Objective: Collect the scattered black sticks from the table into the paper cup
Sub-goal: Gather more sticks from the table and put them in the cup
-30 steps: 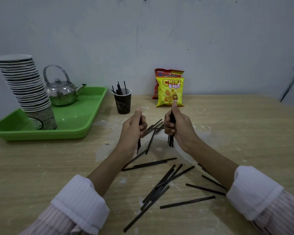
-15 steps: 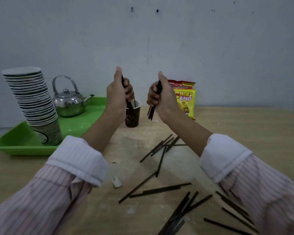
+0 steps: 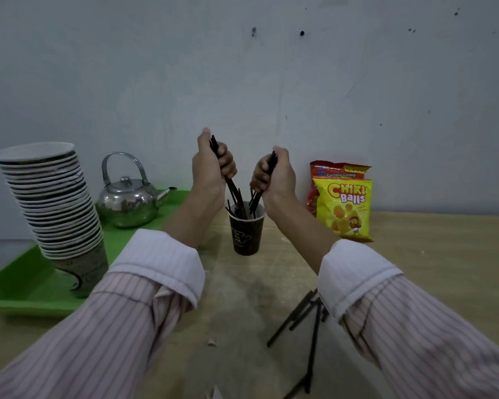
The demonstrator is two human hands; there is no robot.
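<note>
A dark paper cup (image 3: 246, 236) stands upright on the wooden table (image 3: 444, 269) with several black sticks poking out of it. My left hand (image 3: 211, 171) is just above the cup's left side, closed on a bunch of black sticks whose lower ends dip into the cup. My right hand (image 3: 274, 175) is above the cup's right side, gripping another bunch that also points down into it. Several loose black sticks (image 3: 303, 318) lie on the table near my right sleeve, partly hidden by it.
A green tray (image 3: 20, 295) at the left carries a tall stack of paper cups (image 3: 52, 203) and a metal kettle (image 3: 128, 197). Two snack bags (image 3: 344, 205) lean on the wall right of the cup. A small paper scrap (image 3: 212, 342) lies on the table.
Both hands have risen from the table with their sticks and moved forward over the cup. The sticks' lower ends now reach into it. The camera has tilted up.
</note>
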